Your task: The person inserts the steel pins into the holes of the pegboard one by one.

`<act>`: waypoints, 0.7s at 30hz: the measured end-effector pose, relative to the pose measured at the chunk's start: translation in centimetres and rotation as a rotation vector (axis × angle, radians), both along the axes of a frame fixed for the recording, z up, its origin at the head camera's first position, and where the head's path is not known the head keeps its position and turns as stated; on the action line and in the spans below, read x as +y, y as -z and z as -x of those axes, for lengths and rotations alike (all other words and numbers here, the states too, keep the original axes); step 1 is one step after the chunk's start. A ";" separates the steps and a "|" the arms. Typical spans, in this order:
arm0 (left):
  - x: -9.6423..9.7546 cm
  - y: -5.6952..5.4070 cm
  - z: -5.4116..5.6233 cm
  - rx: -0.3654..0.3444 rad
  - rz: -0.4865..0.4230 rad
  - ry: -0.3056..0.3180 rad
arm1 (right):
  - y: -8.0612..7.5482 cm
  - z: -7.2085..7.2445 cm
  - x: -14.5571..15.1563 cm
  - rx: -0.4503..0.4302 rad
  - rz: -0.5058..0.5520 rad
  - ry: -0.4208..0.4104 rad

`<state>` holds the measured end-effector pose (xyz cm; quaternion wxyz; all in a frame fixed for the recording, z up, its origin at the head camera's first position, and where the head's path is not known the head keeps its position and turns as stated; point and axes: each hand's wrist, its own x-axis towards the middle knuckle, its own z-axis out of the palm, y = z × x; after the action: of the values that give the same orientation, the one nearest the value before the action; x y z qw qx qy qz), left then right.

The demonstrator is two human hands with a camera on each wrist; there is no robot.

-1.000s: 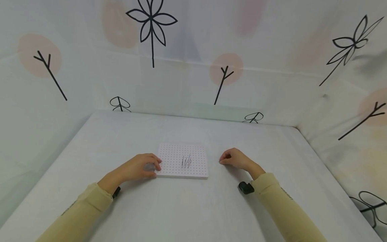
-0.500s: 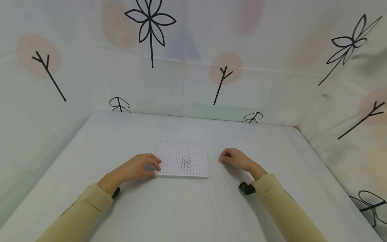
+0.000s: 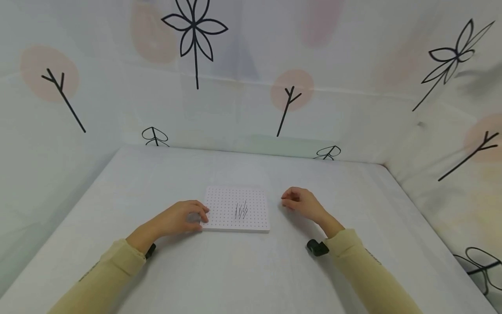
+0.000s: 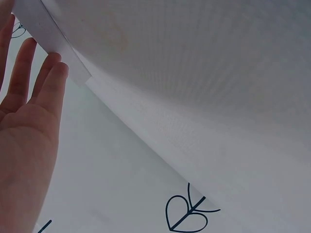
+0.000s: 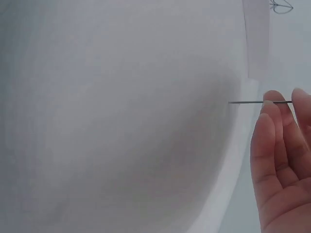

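Observation:
A flat white board (image 3: pixel 219 220) with rows of small holes lies on the table. Several thin dark pins (image 3: pixel 241 211) stand in it, leaning slightly, right of its middle. At the board's left edge rests my left hand (image 3: pixel 176 218), fingertips and thumb touching the edge; the left wrist view shows its fingers (image 4: pixel 52 92) fairly straight beside the board's side. My right hand (image 3: pixel 306 205) is above the table to the right of the board, apart from it. Between thumb and fingertips it pinches a thin metal pin (image 5: pixel 246 102), held level in the right wrist view.
White cloth covers the table (image 3: pixel 235 270). A patterned fabric wall (image 3: pixel 235 109) with plant drawings encloses the back and sides. A small black device (image 3: pixel 317 247) is strapped under the right wrist, with another (image 3: pixel 150 250) at the left.
My right hand has risen slightly and moved a little left, away from the table's front, still pinching. My left hand and the board stay in place.

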<state>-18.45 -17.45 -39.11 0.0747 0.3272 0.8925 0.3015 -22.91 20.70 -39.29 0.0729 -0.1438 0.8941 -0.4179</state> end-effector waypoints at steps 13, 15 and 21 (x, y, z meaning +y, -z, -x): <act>0.0 0.1 0.0 -0.003 -0.011 -0.004 | -1.0 -0.6 -2.1 0.041 0.087 -0.011; 0.0 0.0 0.0 -0.003 -0.007 -0.005 | -1.2 -0.8 -2.5 0.050 0.100 -0.012; 0.0 0.1 0.0 0.000 -0.002 -0.002 | -1.6 -1.0 -3.6 0.055 0.142 -0.010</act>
<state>-18.44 -17.41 -39.20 0.0738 0.3262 0.8925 0.3026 -21.86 17.12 -37.70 0.0400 -0.1647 0.8630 -0.4759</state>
